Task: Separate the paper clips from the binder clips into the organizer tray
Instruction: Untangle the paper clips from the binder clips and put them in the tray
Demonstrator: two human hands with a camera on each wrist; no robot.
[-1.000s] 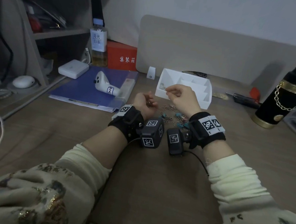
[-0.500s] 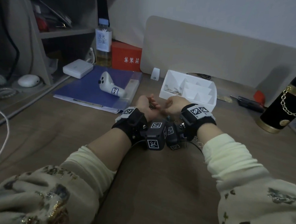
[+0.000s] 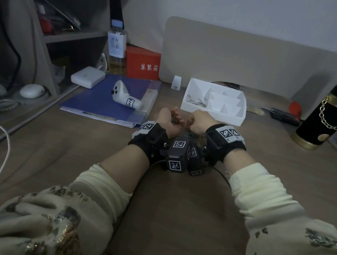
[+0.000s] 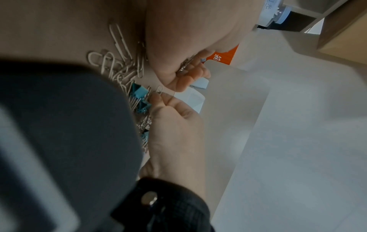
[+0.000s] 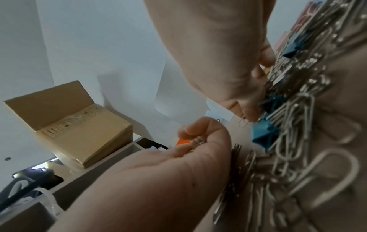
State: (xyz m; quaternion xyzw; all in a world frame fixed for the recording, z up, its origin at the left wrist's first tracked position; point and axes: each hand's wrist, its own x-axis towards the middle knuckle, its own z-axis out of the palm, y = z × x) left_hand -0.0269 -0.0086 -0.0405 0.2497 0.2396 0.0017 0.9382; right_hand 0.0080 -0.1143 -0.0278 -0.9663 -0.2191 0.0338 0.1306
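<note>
The white organizer tray (image 3: pixel 231 119) stands just beyond my hands, with several paper clips (image 3: pixel 197 102) in its left compartment. My left hand (image 3: pixel 174 117) lies palm up and cupped, fingers curled over a small bunch of paper clips (image 5: pixel 196 142). Close on its right, my right hand (image 3: pixel 191 122) points down into the mixed pile and pinches one paper clip (image 4: pixel 159 90) at its edge. The pile holds silver paper clips (image 5: pixel 298 141) and blue binder clips (image 5: pixel 264 135). In the head view the hands and wrist cameras hide most of it.
A blue folder (image 3: pixel 98 99) with a white controller (image 3: pixel 126 98) lies to the left. A red box (image 3: pixel 144 63) and a bottle (image 3: pixel 117 49) stand behind it. A black and gold flask (image 3: pixel 322 117) and a screwdriver (image 3: pixel 283 114) are at the right, and a beige board (image 3: pixel 246 59) behind the tray.
My right hand came back from over the tray's left compartment down to the pile beside my left hand. It now pinches a clip there. My left hand stayed cupped.
</note>
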